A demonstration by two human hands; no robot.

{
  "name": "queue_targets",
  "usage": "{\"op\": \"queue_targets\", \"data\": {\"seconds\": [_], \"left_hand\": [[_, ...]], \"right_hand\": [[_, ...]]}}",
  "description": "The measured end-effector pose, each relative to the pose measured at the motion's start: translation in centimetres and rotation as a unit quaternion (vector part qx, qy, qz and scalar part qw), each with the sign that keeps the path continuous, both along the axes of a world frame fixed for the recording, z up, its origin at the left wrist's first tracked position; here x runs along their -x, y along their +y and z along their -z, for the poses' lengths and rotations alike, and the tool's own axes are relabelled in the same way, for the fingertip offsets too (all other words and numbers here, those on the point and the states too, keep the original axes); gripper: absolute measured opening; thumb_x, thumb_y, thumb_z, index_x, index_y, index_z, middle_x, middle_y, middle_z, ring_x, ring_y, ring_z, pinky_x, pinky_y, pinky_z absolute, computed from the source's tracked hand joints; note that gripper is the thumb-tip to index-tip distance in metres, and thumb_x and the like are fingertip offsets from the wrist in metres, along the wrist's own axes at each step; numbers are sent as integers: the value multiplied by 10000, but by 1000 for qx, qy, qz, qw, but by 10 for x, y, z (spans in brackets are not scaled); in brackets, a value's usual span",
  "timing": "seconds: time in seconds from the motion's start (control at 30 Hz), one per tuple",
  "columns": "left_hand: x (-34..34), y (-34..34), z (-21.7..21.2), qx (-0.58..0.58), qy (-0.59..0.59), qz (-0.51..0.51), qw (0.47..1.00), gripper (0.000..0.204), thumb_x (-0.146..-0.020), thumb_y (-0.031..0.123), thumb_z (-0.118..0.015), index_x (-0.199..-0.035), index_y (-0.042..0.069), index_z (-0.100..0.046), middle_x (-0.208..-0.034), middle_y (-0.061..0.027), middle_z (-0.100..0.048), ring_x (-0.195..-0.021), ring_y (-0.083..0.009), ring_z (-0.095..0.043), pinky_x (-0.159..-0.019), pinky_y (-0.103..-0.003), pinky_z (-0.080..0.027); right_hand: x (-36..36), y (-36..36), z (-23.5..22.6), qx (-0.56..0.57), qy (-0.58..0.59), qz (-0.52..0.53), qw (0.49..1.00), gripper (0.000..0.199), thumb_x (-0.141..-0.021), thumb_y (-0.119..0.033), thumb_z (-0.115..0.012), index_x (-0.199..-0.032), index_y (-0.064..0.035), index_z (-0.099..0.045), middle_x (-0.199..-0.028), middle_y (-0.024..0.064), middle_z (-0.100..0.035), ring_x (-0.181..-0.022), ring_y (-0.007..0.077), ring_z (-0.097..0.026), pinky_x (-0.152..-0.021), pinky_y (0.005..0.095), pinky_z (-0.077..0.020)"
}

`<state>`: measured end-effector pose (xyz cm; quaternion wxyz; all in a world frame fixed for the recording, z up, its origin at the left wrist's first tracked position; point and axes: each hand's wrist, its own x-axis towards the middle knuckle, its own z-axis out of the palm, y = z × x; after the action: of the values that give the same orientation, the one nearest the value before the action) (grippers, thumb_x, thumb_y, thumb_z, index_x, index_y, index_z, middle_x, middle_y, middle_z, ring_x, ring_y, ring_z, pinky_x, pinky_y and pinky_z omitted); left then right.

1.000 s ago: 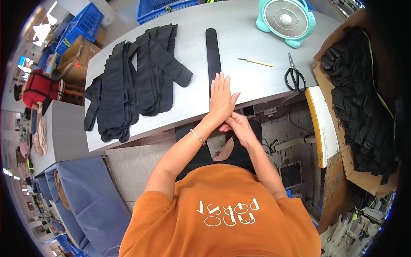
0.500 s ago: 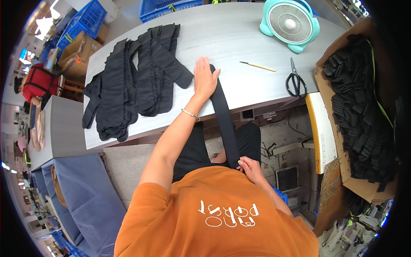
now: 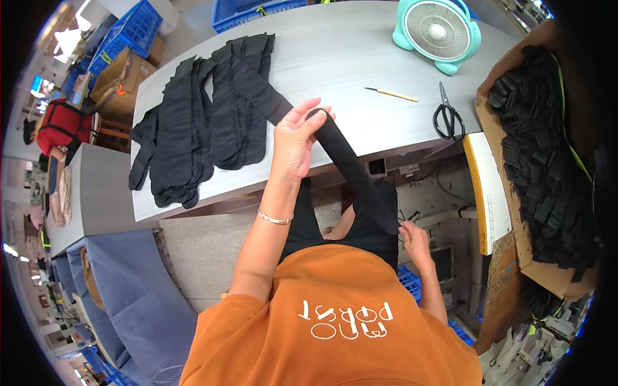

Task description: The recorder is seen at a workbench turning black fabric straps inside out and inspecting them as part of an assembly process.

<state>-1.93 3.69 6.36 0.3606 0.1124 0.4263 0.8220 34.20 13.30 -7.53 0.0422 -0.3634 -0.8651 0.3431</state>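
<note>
A long black fabric strip (image 3: 351, 161) runs slantwise over the table's front edge and above my lap. Its upper end is gripped between the thumb and fingers of my left hand (image 3: 295, 138), which is lifted off the tabletop, palm turned up. The rounded lower end reaches my right hand (image 3: 415, 244), whose fingers pinch its tip. Left of my left hand lie two overlapping stacks of similar black strips, a left stack (image 3: 179, 138) and a right stack (image 3: 237, 122). One strip (image 3: 262, 93) slants off the right stack and passes behind my left fingers.
On the grey table (image 3: 328, 58) are a turquoise fan (image 3: 438, 32), a thin pointed tool (image 3: 391, 94) and black-handled scissors (image 3: 449, 119). A cardboard box (image 3: 547, 273) full of black pieces stands right, beside a white ruler-marked board (image 3: 487, 193). A person in red (image 3: 63, 125) sits far left.
My left hand has risen from flat on the table and turned over, now gripping the strip's upper end. My right hand has moved right, bringing the lower end with it.
</note>
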Motion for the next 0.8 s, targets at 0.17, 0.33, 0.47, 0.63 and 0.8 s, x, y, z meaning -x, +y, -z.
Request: {"op": "queue_targets", "data": {"seconds": [0.17, 0.33, 0.47, 0.63, 0.8], "left_hand": [[-35, -12, -13, -17, -6, 44, 999, 392, -877, 8, -703, -1240, -52, -569, -1107, -175, -678, -1010, -226, -685, -888, -318, -559], [-56, -17, -9, -25, -47, 76, 996, 365, -877, 3, -701, -1214, -47, -571, -1081, -175, -681, -991, -242, -686, -867, -332, -561], [-65, -23, 0, -14, -21, 32, 999, 335, -862, 9, -718, -1159, -46, -572, -1026, -191, -688, -915, -255, -691, -843, -343, -562], [-82, -23, 5, 66, 13, 69, 995, 419, -978, 183, -620, -1308, -54, -515, -1153, -166, -654, -1068, -230, -656, -933, -349, -537], [-65, -27, 23, 106, 122, 4, 987, 411, -984, 195, -615, -1322, -24, -531, -1322, -111, -572, -1230, -198, -557, -1002, -318, -472]], "right_hand": [[31, -9, -53, 44, 117, -3, 992, 446, -854, -186, -708, -1265, -54, -597, -1176, 187, -661, -1074, 366, -632, -916, 410, -491], [52, -33, -73, 26, 150, -43, 987, 550, -825, -218, -748, -1326, -81, -567, -1199, 166, -656, -1079, 339, -620, -955, 389, -467], [41, -37, -64, 75, 180, -8, 981, 269, -849, -190, -719, -1063, -28, -696, -909, 163, -690, -874, 319, -651, -765, 369, -505], [2, -39, -57, 47, 171, 50, 983, 255, -896, -225, -664, -1049, -21, -660, -835, 171, -659, -725, 332, -641, -657, 370, -499], [-118, -53, 32, 165, 80, 227, 957, 268, -903, -150, -628, -1126, -3, -622, -947, 150, -666, -814, 208, -616, -746, 305, -481]]}}
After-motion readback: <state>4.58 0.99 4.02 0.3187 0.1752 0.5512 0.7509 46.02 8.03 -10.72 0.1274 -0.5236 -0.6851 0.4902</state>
